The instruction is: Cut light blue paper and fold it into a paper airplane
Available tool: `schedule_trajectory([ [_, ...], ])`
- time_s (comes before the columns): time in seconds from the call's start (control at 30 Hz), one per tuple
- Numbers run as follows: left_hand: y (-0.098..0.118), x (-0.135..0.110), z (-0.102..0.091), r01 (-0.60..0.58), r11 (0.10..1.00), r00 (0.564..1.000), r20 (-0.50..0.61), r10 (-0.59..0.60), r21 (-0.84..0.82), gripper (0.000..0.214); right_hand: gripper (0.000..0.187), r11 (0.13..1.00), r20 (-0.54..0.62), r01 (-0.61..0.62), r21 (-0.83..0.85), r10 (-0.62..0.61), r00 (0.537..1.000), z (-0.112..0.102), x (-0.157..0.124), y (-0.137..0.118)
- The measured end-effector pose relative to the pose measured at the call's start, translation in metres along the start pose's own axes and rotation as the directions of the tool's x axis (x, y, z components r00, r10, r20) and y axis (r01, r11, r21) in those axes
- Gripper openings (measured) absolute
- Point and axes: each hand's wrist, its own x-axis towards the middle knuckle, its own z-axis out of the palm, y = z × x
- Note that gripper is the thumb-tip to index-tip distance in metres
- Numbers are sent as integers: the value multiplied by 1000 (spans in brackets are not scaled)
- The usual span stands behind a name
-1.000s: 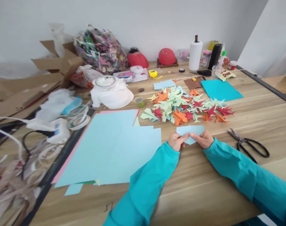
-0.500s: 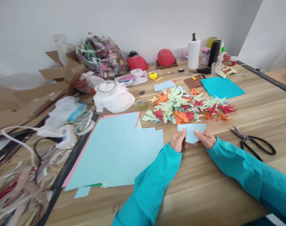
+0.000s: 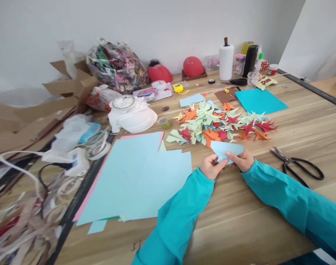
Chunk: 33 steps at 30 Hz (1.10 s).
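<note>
Between my two hands is a small piece of folded light blue paper (image 3: 226, 148), held just above the wooden table. My left hand (image 3: 211, 166) pinches its lower left edge with thumb and fingers. On the other side, my right hand (image 3: 242, 160) grips the lower right part, thumb lying across the front. Both thumbs nearly meet at the bottom of the sheet; the fingers behind the paper are partly hidden. Just beyond lies a heap of folded paper planes (image 3: 203, 119) in pale green, orange, red and blue. Black-handled scissors (image 3: 303, 163) rest to the right of my right hand.
Large light blue sheets (image 3: 135, 176) lie stacked at left, over pink paper. Bright blue paper (image 3: 261, 100) is behind the planes. A white bottle (image 3: 226, 62) stands by the wall. Cables, a power strip (image 3: 76, 162) and a cardboard box (image 3: 24, 117) crowd the left.
The light blue paper has tilted, its right end now lower than its left. My left thumb has shifted down and right toward my right thumb along the lower edge.
</note>
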Motion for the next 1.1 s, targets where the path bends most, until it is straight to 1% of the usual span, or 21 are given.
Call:
schedule_trajectory([
  [0.1, -1, -1, 1, 7, 1000, 1000, 15, -7, 16, 44, 51, 999, 28, -21, -24, 22, 999, -1, -1, -2],
  [0.23, 3, -3, 1, -4, 999, 1000, -1, 4, 44, 40, 55, 1000, 42, -12, -26, 13, 999, -2, -1, -3],
  [0.4, 8, -5, 2, 1, 1000, 1000, -1, -1, 21, 37, 61, 999, 6, -5, -43, 6, 1000, 0, -1, -3],
  [0.5, 9, -4, 2, 0, 1000, 1000, 5, 0, 9, 37, 70, 998, -39, -36, -48, 34, 999, -1, 0, -4],
  [0.57, 9, -4, 0, 4, 1000, 1000, 4, -4, 5, 37, 74, 997, -47, -60, -48, 58, 997, -3, 1, -6],
  [0.63, 9, -4, -1, 5, 1000, 1000, 2, -5, -4, 36, 74, 996, -11, -66, -60, 65, 998, -5, 1, -6],
  [0.73, 9, -4, -2, 4, 1000, 1000, -5, -4, -15, 35, 65, 994, 32, -47, -94, 50, 998, -5, 1, -5],
  [0.8, 10, -4, -1, 2, 1000, 1000, -4, -2, -14, 34, 62, 994, 8, -46, -101, 47, 999, -4, 0, -4],
  [0.97, 11, -4, 1, -13, 999, 1000, 16, 13, -31, 35, 70, 994, -49, -57, -90, 52, 997, -3, 0, -4],
  [1.1, 8, -2, -2, -10, 1000, 1000, -7, 9, -25, 36, 74, 999, -86, -52, 4, 52, 995, -9, 3, -8],
])
